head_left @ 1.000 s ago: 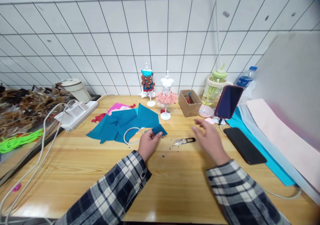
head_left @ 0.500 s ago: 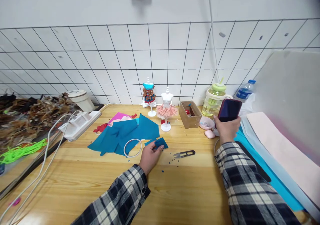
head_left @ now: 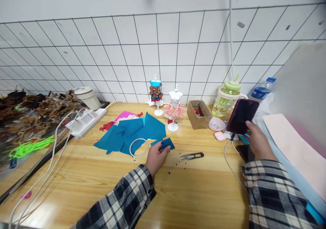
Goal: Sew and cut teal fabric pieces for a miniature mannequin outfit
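Note:
My left hand (head_left: 157, 157) pinches a small folded piece of dark teal cloth (head_left: 167, 143) between thumb and fingers, just above the table. To its left, a white ring (head_left: 139, 155) lies partly on larger sheets of the same teal cloth (head_left: 152, 127). Thread snips (head_left: 193, 156) lie right of the hand, among tiny teal scraps. My right hand (head_left: 260, 142) grips a smartphone (head_left: 241, 116) by its right edge, thumb on the front; the other fingers are hidden. The phone has a dark screen and reddish case, with a cable at its lower end.
Two small dress forms (head_left: 175, 112) stand at the back, one in a pink skirt. Beside them are a cardboard box (head_left: 200, 118), a pink dish (head_left: 216, 124) and a green-lidded bottle (head_left: 225, 98). A power strip (head_left: 86, 123) with cables sits left; pale sheets (head_left: 292, 147) lie right.
My right hand has shifted to the phone's right edge, and the phone has tilted and come slightly nearer. The left hand still holds the cloth. The view has turned a little.

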Demonstrator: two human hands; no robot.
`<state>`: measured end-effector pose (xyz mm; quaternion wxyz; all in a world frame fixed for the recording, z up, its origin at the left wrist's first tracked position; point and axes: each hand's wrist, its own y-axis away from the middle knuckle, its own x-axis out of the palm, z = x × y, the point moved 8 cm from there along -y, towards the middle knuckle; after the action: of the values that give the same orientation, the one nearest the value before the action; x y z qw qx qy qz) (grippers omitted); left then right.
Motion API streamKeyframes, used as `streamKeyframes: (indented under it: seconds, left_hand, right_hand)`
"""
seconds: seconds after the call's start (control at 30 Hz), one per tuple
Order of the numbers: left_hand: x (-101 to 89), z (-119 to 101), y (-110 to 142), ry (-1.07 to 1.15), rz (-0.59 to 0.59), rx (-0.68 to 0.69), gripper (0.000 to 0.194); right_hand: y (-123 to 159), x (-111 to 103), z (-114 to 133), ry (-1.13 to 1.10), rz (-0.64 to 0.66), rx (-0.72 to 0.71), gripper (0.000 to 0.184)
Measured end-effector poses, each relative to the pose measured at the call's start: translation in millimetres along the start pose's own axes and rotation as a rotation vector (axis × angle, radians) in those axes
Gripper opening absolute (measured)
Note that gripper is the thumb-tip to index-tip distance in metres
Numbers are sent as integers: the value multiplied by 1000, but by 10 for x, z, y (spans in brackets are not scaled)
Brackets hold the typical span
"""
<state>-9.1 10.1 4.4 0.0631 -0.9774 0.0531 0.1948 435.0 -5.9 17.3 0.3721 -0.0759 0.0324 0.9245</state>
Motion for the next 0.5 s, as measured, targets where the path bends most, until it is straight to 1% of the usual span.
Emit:
streamKeyframes:
  seconds: [0.07,0.17,0.37,0.5]
  left_hand:
    - [-1,-9,1,-5,-6,-2,25]
    - [-4,-14,1,-11,-15,-6,24]
    - [1,21,-3,-10,-15,-20,25]
    - [14,24,-5,1,-4,-25,25]
  right_hand:
    - [-19,-40,-60,-18,81,24,44]
    - [-70,-57,-143,-29,132,28,46]
    - [-182,-48,-254,-31,107,-13,48]
    - [-203,-48,-275,-24,90,-24,49]
